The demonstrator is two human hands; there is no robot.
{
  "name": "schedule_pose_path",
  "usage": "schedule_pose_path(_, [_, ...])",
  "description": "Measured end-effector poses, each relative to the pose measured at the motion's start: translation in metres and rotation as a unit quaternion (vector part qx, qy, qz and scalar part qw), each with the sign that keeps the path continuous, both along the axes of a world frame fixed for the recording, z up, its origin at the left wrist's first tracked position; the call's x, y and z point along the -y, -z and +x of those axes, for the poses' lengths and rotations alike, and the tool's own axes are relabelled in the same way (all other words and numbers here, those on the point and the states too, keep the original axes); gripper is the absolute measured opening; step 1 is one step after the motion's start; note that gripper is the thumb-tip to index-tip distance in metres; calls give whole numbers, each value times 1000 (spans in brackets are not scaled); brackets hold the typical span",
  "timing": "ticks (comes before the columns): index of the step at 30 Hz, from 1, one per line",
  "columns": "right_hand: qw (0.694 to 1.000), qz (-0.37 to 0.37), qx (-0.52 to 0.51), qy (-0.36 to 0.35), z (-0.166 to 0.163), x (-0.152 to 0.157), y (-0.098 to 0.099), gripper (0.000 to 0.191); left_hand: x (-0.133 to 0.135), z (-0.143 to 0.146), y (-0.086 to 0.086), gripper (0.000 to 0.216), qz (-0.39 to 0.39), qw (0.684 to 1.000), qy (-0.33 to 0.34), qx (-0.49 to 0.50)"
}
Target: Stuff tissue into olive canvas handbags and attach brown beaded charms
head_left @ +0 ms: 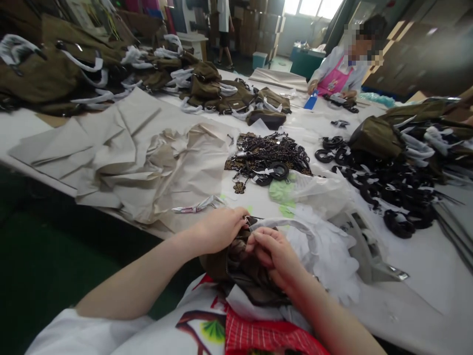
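Note:
A dark olive-brown bag (244,276) lies in my lap at the near table edge, its handle wrapped in white foam (288,226). My left hand (218,229) is closed, pinching the bag's top edge near a small metal fitting. My right hand (275,254) is also closed, fingers curled on the bag's fabric just below the wrapped handle. The two hands sit a few centimetres apart.
Crumpled grey paper sheets (148,148) cover the table's left. A heap of patterned straps (266,155) and black straps (391,187) lie ahead and right. Olive bags (221,93) pile at the back. Another person in a pink apron (336,74) works at the far end.

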State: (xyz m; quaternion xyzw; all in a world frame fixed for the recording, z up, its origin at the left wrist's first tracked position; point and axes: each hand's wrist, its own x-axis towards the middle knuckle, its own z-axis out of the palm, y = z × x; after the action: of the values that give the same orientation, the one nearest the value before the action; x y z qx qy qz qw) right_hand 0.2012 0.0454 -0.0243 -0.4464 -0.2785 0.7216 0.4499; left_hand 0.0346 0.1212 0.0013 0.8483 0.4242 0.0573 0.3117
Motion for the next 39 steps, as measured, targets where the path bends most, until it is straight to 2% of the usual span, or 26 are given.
schedule_pose_path(4, [1000, -17, 0, -10, -2, 1, 2, 26, 9, -8, 5, 33, 11, 1000, -15, -18])
schedule_pose_path(10, [999, -37, 19, -13, -5, 0, -1, 25, 16, -7, -3, 43, 21, 998, -12, -55])
schedule_pose_path(14, [998, -53, 23, -27, -6, -6, 1, 26, 22, -3, -4, 36, 56, 997, 20, -44])
schedule_pose_path(16, [998, -58, 20, -32, -7, -8, 3, 29, 25, -3, -3, 30, 83, 996, 13, -28])
schedule_pose_path(18, [999, -43, 23, 1, -8, -6, 4, 30, 26, -2, -1, 28, 110, 994, -18, -19])
schedule_pose_path(22, [987, 39, 33, 152, -8, 5, 1, 32, 28, -3, 4, 25, 157, 984, -77, 39])
schedule_pose_path(25, [986, 74, 20, 145, -3, 11, -3, 24, 28, -4, 6, 21, 178, 968, -116, 134])
schedule_pose_path(27, [989, 89, 4, 117, 0, 13, -4, 24, 28, -4, 5, 16, 158, 956, -142, 201])
schedule_pose_path(29, [991, 96, -6, 96, 2, 13, -2, 34, 28, -4, 3, 12, 106, 949, -154, 253])
schedule_pose_path(31, [992, 91, -1, 85, 2, 12, 1, 34, 28, -5, 1, 12, 42, 946, -146, 286])
schedule_pose_path(35, [990, 80, 58, 97, -1, 11, 6, 23, 28, -10, -2, 39, -52, 943, -126, 305])
schedule_pose_path(37, [986, 89, 102, 103, -2, 12, 7, 25, 28, -12, -3, 26, -65, 948, -113, 292])
schedule_pose_path(39, [978, 110, 145, 102, -1, 14, 7, 25, 27, -15, -5, 7, -42, 957, -84, 273])
